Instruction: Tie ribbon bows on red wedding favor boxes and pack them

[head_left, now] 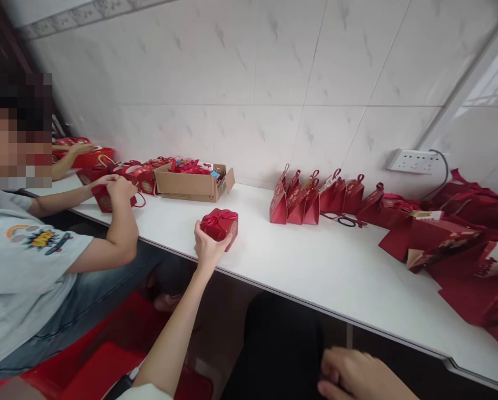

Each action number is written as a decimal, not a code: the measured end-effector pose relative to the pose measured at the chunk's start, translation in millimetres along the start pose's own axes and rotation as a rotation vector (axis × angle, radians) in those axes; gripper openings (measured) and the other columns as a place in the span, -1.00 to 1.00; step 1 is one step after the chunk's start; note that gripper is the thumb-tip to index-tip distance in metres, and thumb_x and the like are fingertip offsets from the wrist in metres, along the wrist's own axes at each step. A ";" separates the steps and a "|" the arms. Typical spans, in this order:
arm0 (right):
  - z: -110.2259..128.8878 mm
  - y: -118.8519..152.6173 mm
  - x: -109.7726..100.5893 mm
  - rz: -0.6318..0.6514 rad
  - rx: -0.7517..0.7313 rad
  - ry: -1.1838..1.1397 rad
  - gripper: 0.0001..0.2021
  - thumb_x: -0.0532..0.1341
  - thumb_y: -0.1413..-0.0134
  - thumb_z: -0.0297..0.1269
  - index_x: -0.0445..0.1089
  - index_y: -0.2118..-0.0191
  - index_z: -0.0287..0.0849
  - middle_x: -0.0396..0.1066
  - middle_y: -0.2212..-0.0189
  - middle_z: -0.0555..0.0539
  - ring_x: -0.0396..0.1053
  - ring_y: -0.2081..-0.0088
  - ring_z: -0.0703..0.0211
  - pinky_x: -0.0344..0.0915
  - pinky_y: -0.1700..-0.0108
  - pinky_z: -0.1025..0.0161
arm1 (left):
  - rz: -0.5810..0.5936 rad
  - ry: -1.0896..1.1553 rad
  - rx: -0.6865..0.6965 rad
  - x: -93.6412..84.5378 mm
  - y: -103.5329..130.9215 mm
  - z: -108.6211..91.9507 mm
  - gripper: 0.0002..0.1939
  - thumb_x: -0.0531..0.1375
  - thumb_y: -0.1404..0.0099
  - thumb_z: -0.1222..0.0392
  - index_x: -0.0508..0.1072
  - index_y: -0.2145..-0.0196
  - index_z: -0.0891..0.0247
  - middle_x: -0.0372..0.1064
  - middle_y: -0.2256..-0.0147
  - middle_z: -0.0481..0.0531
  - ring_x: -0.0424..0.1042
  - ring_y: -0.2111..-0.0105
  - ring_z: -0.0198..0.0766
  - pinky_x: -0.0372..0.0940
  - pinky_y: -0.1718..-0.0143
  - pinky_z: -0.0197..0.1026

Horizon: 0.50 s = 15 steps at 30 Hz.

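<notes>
My left hand (209, 243) grips a small red gift box (231, 226) by its left and near sides. The box stands at the table's front edge, with a red ribbon bow on top and a gold mark on one side. Low in the view, my right hand (353, 373) hangs near my dark-clothed lap, below the tabletop. Its fingers are loosely bent, a gap shows between thumb and forefinger, and nothing is visible in it; the hand is a little blurred.
Several red bags with loops (295, 203) stand by the tiled wall, a black ring (346, 221) beside them. Red packages (441, 239) crowd the right. A cardboard box (186, 186) holds ribbons. At left, a co-worker's hands (121, 189) handle a red box; another person's arm shows beyond.
</notes>
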State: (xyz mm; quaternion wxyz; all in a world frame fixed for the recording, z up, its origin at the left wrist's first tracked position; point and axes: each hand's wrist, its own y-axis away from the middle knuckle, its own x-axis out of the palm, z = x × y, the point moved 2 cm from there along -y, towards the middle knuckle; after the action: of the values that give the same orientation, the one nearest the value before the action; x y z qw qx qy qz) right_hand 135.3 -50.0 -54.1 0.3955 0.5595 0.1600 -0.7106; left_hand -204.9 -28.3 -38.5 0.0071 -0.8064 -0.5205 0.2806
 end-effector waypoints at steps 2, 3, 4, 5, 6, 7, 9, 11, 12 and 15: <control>7.2 -10.7 -21.5 -0.061 -0.026 -0.156 -0.84 0.12 -0.13 -0.17 0.38 0.36 -0.10 0.47 0.43 -0.03 0.46 0.39 0.07 0.35 0.36 0.21 | 0.102 0.022 0.086 20.2 22.3 -14.6 0.04 0.31 0.05 0.00 -0.19 -0.22 0.36 -0.02 -0.21 0.45 0.14 -0.18 0.17 0.11 -0.16 0.15; 8.0 -17.6 -31.6 -0.126 -0.030 -0.238 -0.80 0.10 -0.15 -0.12 0.37 0.28 -0.10 0.47 0.37 -0.06 0.46 0.35 0.07 0.37 0.33 0.20 | 0.166 0.039 0.139 31.6 39.0 -24.4 0.06 0.31 0.06 -0.01 -0.19 -0.22 0.39 0.00 -0.20 0.48 0.16 -0.17 0.19 0.14 -0.14 0.14; 6.4 -24.7 -40.6 -0.212 -0.039 -0.318 -0.74 0.09 -0.17 -0.07 0.33 0.15 -0.10 0.46 0.24 -0.11 0.47 0.27 0.06 0.40 0.29 0.18 | 0.228 0.059 0.189 42.0 58.6 -34.9 0.08 0.32 0.08 -0.04 -0.19 -0.22 0.42 0.02 -0.18 0.50 0.17 -0.16 0.21 0.17 -0.12 0.14; 1.9 -31.5 -48.4 -0.312 -0.042 -0.388 -0.64 0.08 -0.17 -0.03 0.24 0.00 -0.10 0.40 0.09 -0.17 0.45 0.17 0.04 0.41 0.23 0.15 | 0.297 0.083 0.241 50.5 79.6 -45.5 0.10 0.31 0.08 -0.07 -0.20 -0.22 0.44 0.04 -0.17 0.52 0.17 -0.16 0.22 0.19 -0.09 0.16; -5.6 -37.3 -54.8 -0.410 -0.035 -0.446 -0.52 0.07 -0.17 0.00 0.10 -0.14 -0.09 0.29 -0.05 -0.23 0.39 0.04 0.01 0.41 0.15 0.10 | 0.374 0.116 0.301 56.4 100.5 -55.3 0.12 0.31 0.08 -0.11 -0.21 -0.22 0.45 0.07 -0.15 0.52 0.18 -0.14 0.22 0.21 -0.07 0.16; -15.8 -42.1 -59.9 -0.493 -0.016 -0.499 -0.41 0.07 -0.17 0.03 -0.07 -0.23 -0.09 0.15 -0.16 -0.28 0.31 -0.07 -0.01 0.38 0.06 0.05 | 0.455 0.157 0.378 59.4 119.2 -64.0 0.11 0.29 0.07 -0.14 -0.21 -0.22 0.45 0.12 -0.12 0.50 0.22 -0.12 0.19 0.22 -0.06 0.16; -41.4 -48.5 -66.8 -0.602 0.058 -0.610 -0.27 0.06 -0.17 0.07 -0.30 -0.29 -0.10 -0.01 -0.23 -0.33 0.15 -0.19 -0.06 0.27 -0.06 -0.06 | 0.638 0.215 0.533 59.7 143.2 -76.0 -0.04 0.20 -0.06 -0.12 -0.18 -0.23 0.36 0.26 -0.04 0.36 0.32 -0.03 0.08 0.26 0.00 0.13; -67.1 -52.2 -71.1 -0.665 0.137 -0.749 -0.25 0.03 -0.16 0.11 -0.32 -0.30 -0.11 -0.01 -0.23 -0.35 0.13 -0.20 -0.10 0.21 -0.09 -0.12 | 0.712 0.233 0.571 59.1 140.3 -83.7 -0.26 0.12 -0.15 -0.10 0.00 -0.17 0.31 0.35 0.09 0.24 0.39 0.08 -0.01 0.29 0.06 0.10; -77.7 -54.3 -72.6 -0.688 0.161 -0.820 -0.27 0.03 -0.15 0.11 -0.28 -0.29 -0.10 -0.01 -0.23 -0.34 0.16 -0.18 -0.10 0.21 -0.09 -0.12 | 0.720 0.248 0.569 61.8 129.5 -88.7 -0.38 0.09 -0.18 -0.08 0.12 -0.12 0.30 0.35 0.12 0.22 0.38 0.10 -0.04 0.28 0.05 0.08; -96.1 -67.9 -74.7 -0.688 0.147 -0.988 -0.38 0.05 -0.12 0.03 -0.14 -0.22 -0.04 0.01 -0.22 -0.27 0.21 -0.14 -0.04 0.20 -0.10 -0.07 | 0.731 0.399 0.536 90.4 78.9 -113.5 -0.63 0.02 -0.18 -0.01 0.38 0.19 0.27 0.33 0.09 0.19 0.30 0.00 -0.05 0.17 -0.07 0.03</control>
State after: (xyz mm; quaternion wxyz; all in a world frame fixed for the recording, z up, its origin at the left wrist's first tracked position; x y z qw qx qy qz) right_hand 153.8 86.2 -30.8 0.1309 0.1055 0.0797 -0.9825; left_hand -59.6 43.6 -7.1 0.2152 -0.9439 -0.1016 0.2288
